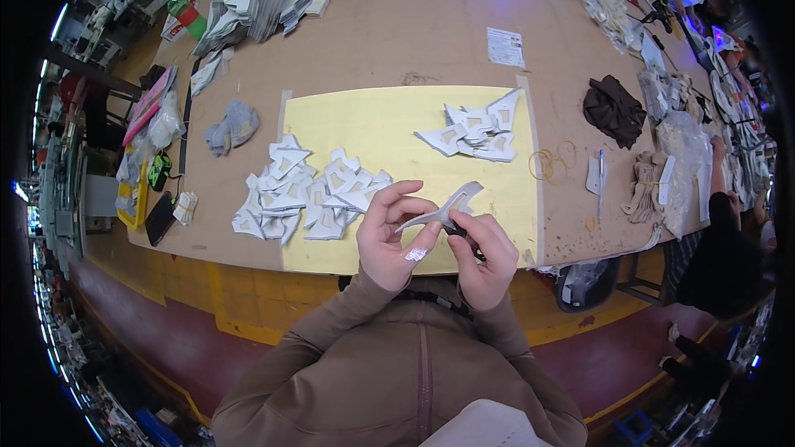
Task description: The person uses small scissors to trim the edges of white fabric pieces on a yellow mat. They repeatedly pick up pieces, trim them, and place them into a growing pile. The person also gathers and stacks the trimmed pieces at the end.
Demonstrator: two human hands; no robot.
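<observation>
Over the front of the yellow sheet, my left hand (387, 234) grips a curved white cut piece (460, 197) by its left end. The piece is thin, with pointed arms and an opening in it. A shiny silver patch sits on the left thumb. My right hand (487, 258) is closed at the piece's right side, its fingertips touching it. A small black tool (453, 230) shows between the right fingers; they hide most of it, so its kind is unclear. To the left lies a loose heap of similar white pieces (286, 190). Another pile of them (476, 128) rests farther back on the right.
The yellow sheet (356, 120) is taped to the brown table (364, 41). Stacked grey-white parts (248, 12) and a green bottle (186, 15) stand far left. A grey cloth (233, 127) lies left; rubber bands (553, 161), a pen (601, 174) and dark cloth (614, 110) lie right.
</observation>
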